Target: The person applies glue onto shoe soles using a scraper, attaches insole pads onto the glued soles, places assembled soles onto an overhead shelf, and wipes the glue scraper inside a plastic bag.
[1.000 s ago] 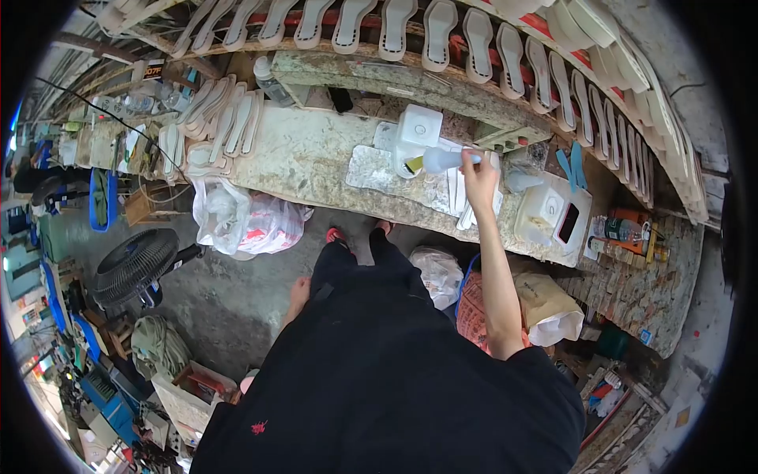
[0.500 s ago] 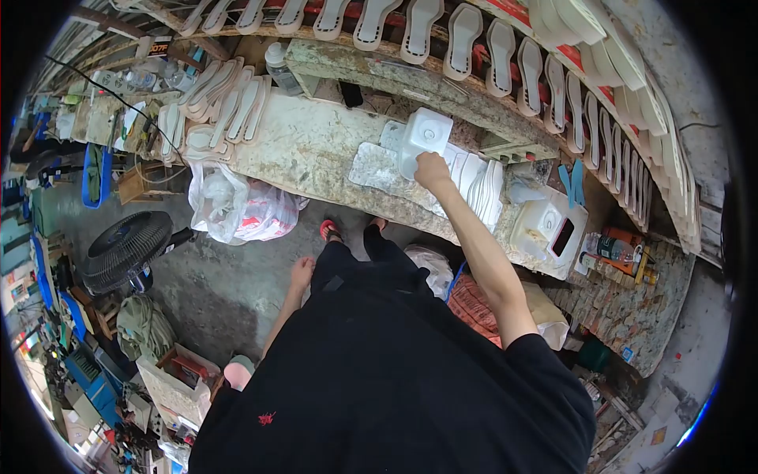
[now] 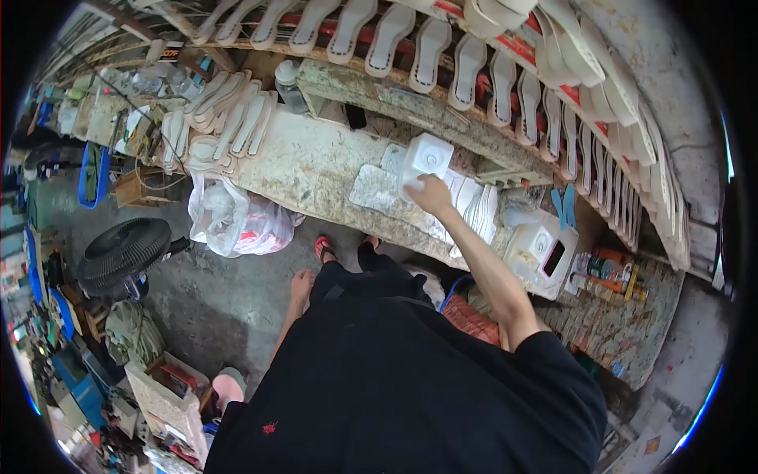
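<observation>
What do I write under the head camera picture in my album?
A right hand at a white container on a worn workbench, near pale shoe soles.

Right hand (image 3: 429, 194) extended, left hand (image 3: 302, 284) lowered

The right hand (image 3: 429, 194) is at the white container (image 3: 431, 152) on the cluttered workbench (image 3: 304, 162).
</observation>
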A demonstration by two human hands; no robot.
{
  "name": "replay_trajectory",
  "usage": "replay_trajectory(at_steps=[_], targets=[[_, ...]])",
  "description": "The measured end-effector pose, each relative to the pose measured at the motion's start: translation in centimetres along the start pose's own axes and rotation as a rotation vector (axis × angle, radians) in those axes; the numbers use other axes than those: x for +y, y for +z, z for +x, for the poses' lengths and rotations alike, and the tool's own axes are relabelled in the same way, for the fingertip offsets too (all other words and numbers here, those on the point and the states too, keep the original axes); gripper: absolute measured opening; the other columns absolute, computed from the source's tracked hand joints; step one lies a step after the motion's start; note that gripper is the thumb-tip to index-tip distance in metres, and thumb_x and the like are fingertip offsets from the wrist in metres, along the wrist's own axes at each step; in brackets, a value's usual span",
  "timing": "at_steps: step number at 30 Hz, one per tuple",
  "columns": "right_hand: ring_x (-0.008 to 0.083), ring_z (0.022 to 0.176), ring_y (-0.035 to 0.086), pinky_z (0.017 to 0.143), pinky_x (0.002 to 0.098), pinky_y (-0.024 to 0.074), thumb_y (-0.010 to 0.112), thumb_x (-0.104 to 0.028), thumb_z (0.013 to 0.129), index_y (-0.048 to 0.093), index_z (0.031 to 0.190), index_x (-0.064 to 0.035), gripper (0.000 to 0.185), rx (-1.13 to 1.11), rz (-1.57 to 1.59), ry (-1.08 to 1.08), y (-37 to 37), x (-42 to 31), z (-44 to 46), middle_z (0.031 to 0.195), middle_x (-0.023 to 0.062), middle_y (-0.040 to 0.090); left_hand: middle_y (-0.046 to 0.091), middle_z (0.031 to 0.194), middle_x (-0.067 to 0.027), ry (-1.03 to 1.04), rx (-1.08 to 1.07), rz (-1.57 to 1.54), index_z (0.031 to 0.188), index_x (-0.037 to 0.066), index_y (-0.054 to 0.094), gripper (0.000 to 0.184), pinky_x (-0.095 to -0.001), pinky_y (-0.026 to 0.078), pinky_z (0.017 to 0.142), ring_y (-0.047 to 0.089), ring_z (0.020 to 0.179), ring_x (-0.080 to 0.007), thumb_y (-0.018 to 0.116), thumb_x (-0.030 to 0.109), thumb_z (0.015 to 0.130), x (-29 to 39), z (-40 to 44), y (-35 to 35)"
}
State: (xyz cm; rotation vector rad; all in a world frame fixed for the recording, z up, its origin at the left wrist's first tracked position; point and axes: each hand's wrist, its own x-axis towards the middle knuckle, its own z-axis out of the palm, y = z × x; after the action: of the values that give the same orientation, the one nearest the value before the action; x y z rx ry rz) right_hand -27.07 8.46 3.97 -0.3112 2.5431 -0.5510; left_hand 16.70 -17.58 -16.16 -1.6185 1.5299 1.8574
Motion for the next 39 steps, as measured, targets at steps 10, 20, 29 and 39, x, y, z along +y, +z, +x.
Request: replay_trajectory(at_steps=[10, 20, 29, 39], targets=[[0.0547, 0.145, 0.034, 0.12, 0.0534, 0.0379, 0.094, -0.027, 0.064, 0.021, 0.163, -0.0044, 0.125, 0.135, -0.235, -0.349, -2.4, 7.0, 7.2, 0.164, 0.0267, 0.026, 0.071, 0.085, -0.0032, 0.11, 0.088, 0.22, 0.109, 0.002, 0.072, 0.033, -0.0297, 0.048, 0.06, 0.061, 0.068, -0.0115, 0.06, 0.033, 0.104, 2.1, -2.1, -1.7], [0.0528, 0.143, 0.039, 0.117, 0.0504, 0.0426, 0.093, -0.014, 0.063, 0.024, 0.161, -0.0023, 0.12, 0.163, -0.005, -0.424, -4.5, 6.0, 3.6, 0.157, 0.0295, 0.032, 0.077, 0.099, -0.0125, 0.156, 0.213, 0.425, 0.112, 0.0, 0.073, 0.045, -0.0379, 0.054, 0.088, 0.073, 0.096, -0.0255, 0.058, 0.041, 0.102, -1.5, -2.6, -3.3], [0.052, 0.145, 0.038, 0.117, 0.0515, 0.0431, 0.096, -0.02, 0.062, 0.006, 0.167, -0.0099, 0.139, 0.195, -0.123, -0.362, -1.0, 8.9, 5.8, 0.163, 0.0304, 0.024, 0.071, 0.092, -0.0053, 0.132, -0.024, 0.074, 0.118, 0.004, 0.071, 0.037, -0.0331, 0.052, 0.066, 0.065, 0.077, -0.0148, 0.062, 0.036, 0.102, 5.6, -2.1, -4.9], [0.0215, 0.103, 0.068, 0.088, 0.0317, 0.0551, 0.063, 0.001, 0.096, 0.065, 0.125, 0.0039, 0.029, 0.757, 0.62, -0.044, -2.7, 4.5, -9.0, 0.12, 0.0149, 0.07, 0.07, 0.12, -0.0006, 1.217, 0.149, -0.174, 0.136, 0.006, 0.064, 0.038, -0.0278, 0.051, 0.093, 0.064, 0.104, -0.0112, 0.056, 0.03, 0.108, 61.2, -7.0, -15.3]])
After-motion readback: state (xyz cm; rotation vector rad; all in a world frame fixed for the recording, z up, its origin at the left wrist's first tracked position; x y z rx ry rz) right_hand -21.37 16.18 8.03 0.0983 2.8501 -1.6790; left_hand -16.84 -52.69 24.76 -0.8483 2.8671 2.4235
